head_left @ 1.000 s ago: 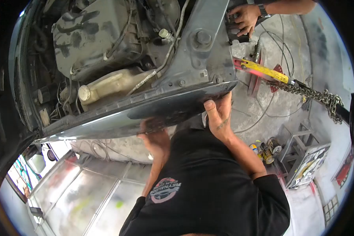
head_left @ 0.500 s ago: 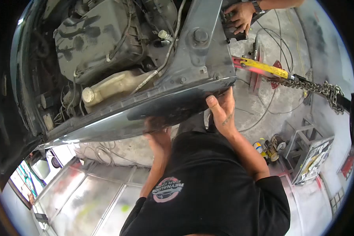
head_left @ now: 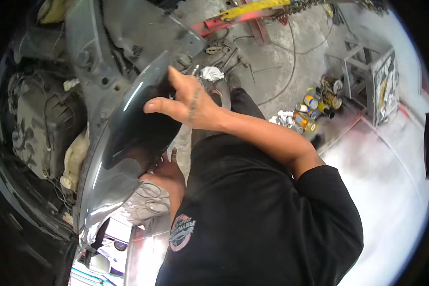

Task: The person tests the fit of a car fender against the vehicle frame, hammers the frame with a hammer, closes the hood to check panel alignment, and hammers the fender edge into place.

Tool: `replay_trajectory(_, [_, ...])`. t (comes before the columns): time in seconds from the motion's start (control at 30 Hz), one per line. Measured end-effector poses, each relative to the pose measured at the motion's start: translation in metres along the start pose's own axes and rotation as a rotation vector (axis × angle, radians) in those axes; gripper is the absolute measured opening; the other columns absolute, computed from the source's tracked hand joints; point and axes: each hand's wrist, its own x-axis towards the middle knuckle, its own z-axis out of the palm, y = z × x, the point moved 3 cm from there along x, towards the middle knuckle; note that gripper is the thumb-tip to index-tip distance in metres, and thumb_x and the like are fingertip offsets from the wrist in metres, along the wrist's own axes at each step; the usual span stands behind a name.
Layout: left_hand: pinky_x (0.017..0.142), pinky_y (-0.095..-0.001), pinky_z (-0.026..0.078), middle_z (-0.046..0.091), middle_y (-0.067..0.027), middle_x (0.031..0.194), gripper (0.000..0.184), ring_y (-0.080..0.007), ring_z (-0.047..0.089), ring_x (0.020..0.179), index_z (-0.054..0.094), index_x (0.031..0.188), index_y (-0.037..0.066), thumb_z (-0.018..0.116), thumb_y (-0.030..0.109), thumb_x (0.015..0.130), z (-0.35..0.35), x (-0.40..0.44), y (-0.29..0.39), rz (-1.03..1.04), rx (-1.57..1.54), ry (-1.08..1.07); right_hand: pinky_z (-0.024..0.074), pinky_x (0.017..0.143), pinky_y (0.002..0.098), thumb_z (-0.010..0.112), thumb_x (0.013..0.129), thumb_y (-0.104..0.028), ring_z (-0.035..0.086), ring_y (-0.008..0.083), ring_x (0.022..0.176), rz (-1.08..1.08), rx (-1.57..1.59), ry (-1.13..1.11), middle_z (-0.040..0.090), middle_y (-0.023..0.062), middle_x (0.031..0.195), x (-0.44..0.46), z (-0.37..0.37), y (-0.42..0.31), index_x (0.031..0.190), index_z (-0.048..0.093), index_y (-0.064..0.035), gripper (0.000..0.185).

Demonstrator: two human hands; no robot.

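Note:
A dark glossy car fender [head_left: 117, 148] runs along the side of the open engine bay, its front tip standing off the body. My right hand [head_left: 193, 102] grips it near that front end, thumb on the outer face and fingers hooked around the edge, partly hidden. Lower down, my left hand [head_left: 167, 174] holds the fender's bottom edge, with some fingers hidden behind the panel. Inside the bay, beside the fender, are a pale plastic reservoir [head_left: 76, 157] and a dusty dark cover [head_left: 43, 124].
A red and yellow pulling bar [head_left: 252, 9] with a chain [head_left: 314, 7] crosses the top. On the floor lie tools and a white rag [head_left: 211, 73]. Several cans [head_left: 311, 101] stand near a grey metal step stand [head_left: 360, 71] at right. Hoses coil at lower left.
My view has turned and shifted toward the floor. The fender's front end has swung outward from the car body, both hands still on it. Another person's hand has left the view.

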Motion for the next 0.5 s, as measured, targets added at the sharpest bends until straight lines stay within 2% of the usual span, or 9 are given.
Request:
replay_trajectory(0.03, [0.119,-0.0651,0.022,0.036,-0.0122,0.161,0.12,-0.036,0.03,0.149,0.033,0.158,0.013,0.048,0.096,0.073,0.0,-0.004,0.002,-0.028,0.002,0.003,0.0492,0.072,0.0448,0.083,0.084,-0.044,0.063,0.0348,0.079,-0.039,-0.037,0.02,0.059,0.0232,0.082,-0.005,-0.001,-0.008,0.094,0.05,0.0026,0.057])
replay_trajectory(0.1, [0.117,-0.0656,0.023,0.036,-0.0112,0.16,0.121,-0.0346,0.032,0.147,0.034,0.157,0.014,0.047,0.098,0.072,-0.001,-0.007,0.006,-0.025,0.062,-0.015,0.0488,0.08,0.0481,0.078,0.089,-0.035,0.061,0.0413,0.091,-0.269,-0.23,0.099,0.062,0.0228,0.09,-0.016,-0.002,-0.002,0.099,0.055,0.0024,0.045])
replay_trajectory(0.13, [0.116,-0.0662,0.024,0.036,-0.0102,0.16,0.121,-0.0331,0.033,0.145,0.034,0.157,0.016,0.045,0.1,0.07,0.003,-0.006,0.006,-0.013,0.104,-0.029,0.0488,0.08,0.0481,0.078,0.089,-0.035,0.061,0.0413,0.091,-0.271,-0.227,0.103,0.062,0.0228,0.09,-0.022,-0.007,0.003,0.099,0.055,0.0024,0.045])
replay_trajectory(0.17, [0.116,-0.0662,0.024,0.036,-0.0102,0.16,0.121,-0.0331,0.033,0.145,0.034,0.157,0.016,0.045,0.1,0.07,0.008,-0.005,0.004,-0.009,0.105,-0.03,0.05,0.08,0.0465,0.074,0.092,-0.029,0.062,0.0403,0.093,-0.366,-0.268,0.16,0.063,0.0215,0.095,-0.031,-0.017,0.005,0.105,0.058,0.0014,0.037])
replay_trajectory(0.23, [0.122,-0.064,0.018,0.034,-0.0132,0.162,0.124,-0.0368,0.027,0.149,0.035,0.157,0.01,0.046,0.099,0.071,0.019,-0.006,0.0,0.044,0.089,0.061,0.0512,0.081,0.0449,0.071,0.095,-0.023,0.062,0.0392,0.094,-0.457,-0.304,0.224,0.065,0.0202,0.1,-0.052,-0.043,0.021,0.11,0.062,0.0005,0.03])
replay_trajectory(0.3, [0.122,-0.0638,0.018,0.033,-0.0124,0.163,0.124,-0.0353,0.028,0.149,0.033,0.159,0.011,0.047,0.098,0.072,0.015,0.0,-0.001,0.052,0.092,0.039,0.0516,0.081,0.0453,0.069,0.094,-0.016,0.064,0.0394,0.096,-0.231,-0.396,0.164,0.066,0.0199,0.104,-0.072,-0.073,0.064,0.112,0.062,-0.0004,0.025])
replay_trajectory(0.37, [0.123,-0.062,0.018,0.033,-0.0123,0.163,0.125,-0.0331,0.028,0.15,0.03,0.16,0.011,0.046,0.098,0.072,0.016,0.001,-0.005,0.106,0.093,0.056,0.0527,0.08,0.0459,0.069,0.094,-0.016,0.066,0.0407,0.093,-0.099,-0.427,0.129,0.067,0.0204,0.101,-0.095,-0.11,0.123,0.112,0.061,0.0001,0.025])
replay_trajectory(0.43, [0.124,-0.0589,0.019,0.033,-0.0143,0.163,0.13,-0.0326,0.027,0.151,0.026,0.161,0.008,0.052,0.097,0.07,0.023,-0.001,-0.012,0.152,0.135,0.06,0.0535,0.08,0.0477,0.07,0.093,-0.017,0.067,0.043,0.092,0.258,-0.432,-0.031,0.069,0.0228,0.098,-0.13,-0.156,0.212,0.109,0.062,0.0003,0.026])
replay_trajectory(0.5, [0.126,-0.0563,0.02,0.032,-0.0161,0.163,0.135,-0.034,0.025,0.152,0.023,0.161,0.004,0.059,0.094,0.067,0.015,0.007,-0.019,0.237,0.118,0.02,0.0527,0.088,0.0512,0.069,0.089,-0.018,0.066,0.0448,0.105,0.539,-0.601,-0.144,0.07,0.0245,0.11,-0.183,-0.203,0.317,0.111,0.066,-0.0027,0.027])
